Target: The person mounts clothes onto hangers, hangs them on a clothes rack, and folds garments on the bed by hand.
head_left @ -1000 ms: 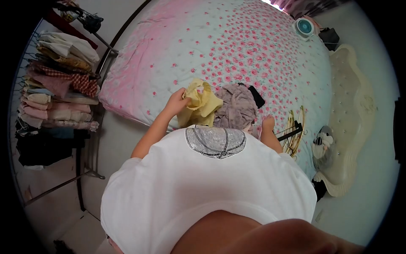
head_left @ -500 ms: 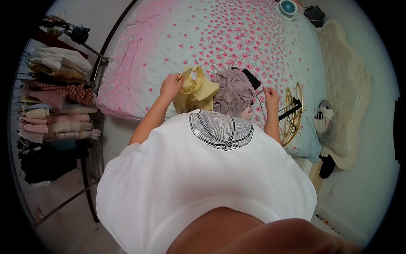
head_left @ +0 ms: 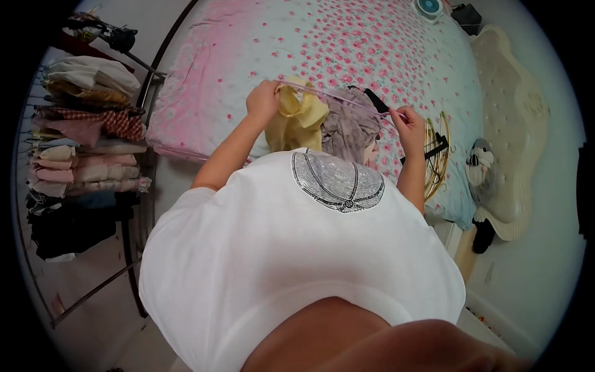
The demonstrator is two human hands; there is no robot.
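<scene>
My left hand (head_left: pixel 263 100) is closed on the edge of a yellow garment (head_left: pixel 304 127), whose ruffled opening lies beside my fingers. My right hand (head_left: pixel 409 129) pinches a thin pinkish-purple clothes hanger (head_left: pixel 347 97) near its hook end. The hanger stretches across above the clothes, its far end reaching the yellow garment by my left hand. Whether my left fingers also touch the hanger, I cannot tell. A crumpled greyish-mauve garment (head_left: pixel 352 127) lies on the bed between my hands, with a black item (head_left: pixel 375 99) partly under it.
Several gold hangers (head_left: pixel 444 158) and a black one (head_left: pixel 437 146) lie on the floral bedspread (head_left: pixel 248 46) at right. A plush toy (head_left: pixel 479 162) sits by the cream headboard (head_left: pixel 511 130). On the left stands a rack of hanging clothes (head_left: pixel 93 121). A small fan-like device (head_left: pixel 429 7) is at the far side.
The hanger has swung up and left, its end now reaching the yellow garment. Both hands have risen slightly away from my body, and the yellow garment has been lifted a little.
</scene>
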